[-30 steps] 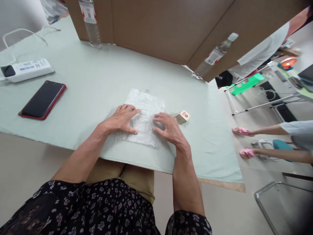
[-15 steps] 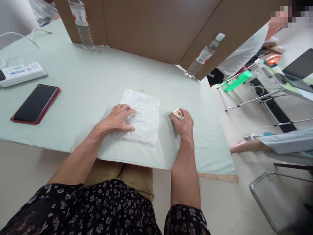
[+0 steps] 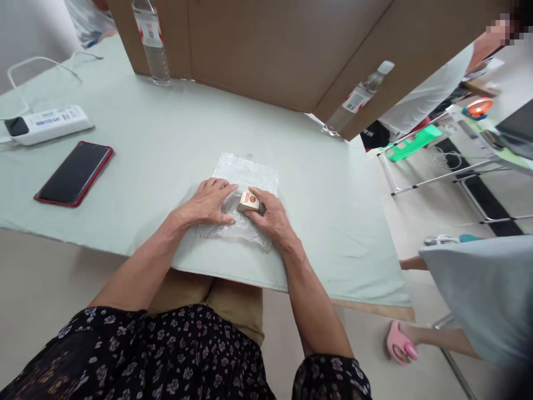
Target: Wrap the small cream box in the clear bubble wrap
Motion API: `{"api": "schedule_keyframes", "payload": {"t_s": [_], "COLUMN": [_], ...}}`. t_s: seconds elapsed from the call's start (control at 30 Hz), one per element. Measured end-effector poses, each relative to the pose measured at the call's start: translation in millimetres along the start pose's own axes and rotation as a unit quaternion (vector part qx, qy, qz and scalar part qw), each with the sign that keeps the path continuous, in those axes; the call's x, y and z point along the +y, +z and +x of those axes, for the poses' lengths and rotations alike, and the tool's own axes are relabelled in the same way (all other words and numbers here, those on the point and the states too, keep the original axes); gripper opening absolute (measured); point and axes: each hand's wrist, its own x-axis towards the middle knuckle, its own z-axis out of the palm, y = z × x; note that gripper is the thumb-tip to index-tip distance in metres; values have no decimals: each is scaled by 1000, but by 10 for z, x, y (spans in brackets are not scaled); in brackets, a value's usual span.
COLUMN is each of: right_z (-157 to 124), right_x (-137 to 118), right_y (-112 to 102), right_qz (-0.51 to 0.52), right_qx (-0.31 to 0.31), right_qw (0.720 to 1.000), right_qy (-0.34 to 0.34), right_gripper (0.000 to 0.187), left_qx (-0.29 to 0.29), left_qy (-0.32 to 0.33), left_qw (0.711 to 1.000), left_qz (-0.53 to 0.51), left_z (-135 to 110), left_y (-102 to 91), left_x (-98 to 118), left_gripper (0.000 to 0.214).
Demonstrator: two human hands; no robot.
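A sheet of clear bubble wrap point(image 3: 250, 172) lies flat on the pale green table point(image 3: 166, 144) in front of me. My left hand point(image 3: 206, 204) rests palm down on the sheet's left side, fingers spread. My right hand point(image 3: 270, 219) grips a small beige box point(image 3: 249, 201) with a red round mark and holds it over the middle of the bubble wrap, close to my left fingertips.
A red-cased phone point(image 3: 74, 173) and a white power strip point(image 3: 48, 123) lie at the left. Two water bottles point(image 3: 152, 41) point(image 3: 356, 100) stand by a brown cardboard wall point(image 3: 270, 50). Another person's leg in a pink slipper point(image 3: 400, 341) is at the right.
My right hand left the bubble wrap, picked up the small box from the table to the right, and carried it left onto the sheet. My left hand stayed on the sheet.
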Motion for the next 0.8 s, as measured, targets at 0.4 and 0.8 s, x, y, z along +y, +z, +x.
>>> {"api": "schedule_keyframes", "payload": {"t_s": [0.4,0.8], "right_z": [-22,-143], "right_x": [12,55], "right_y": [-24,-412], "right_qz": [20,113], "right_qx": [17,89], "right_qw": [999,989], "right_qy": [20,28], "right_gripper": [55,38], "left_qx": [4,37], "left_qy": [-3,7], "left_qw": [1000,998], "left_qz": [0,-53], "left_z": [-1,-10], "left_y": [-3,-42], "left_x": [16,2], "left_gripper": [81,64]}}
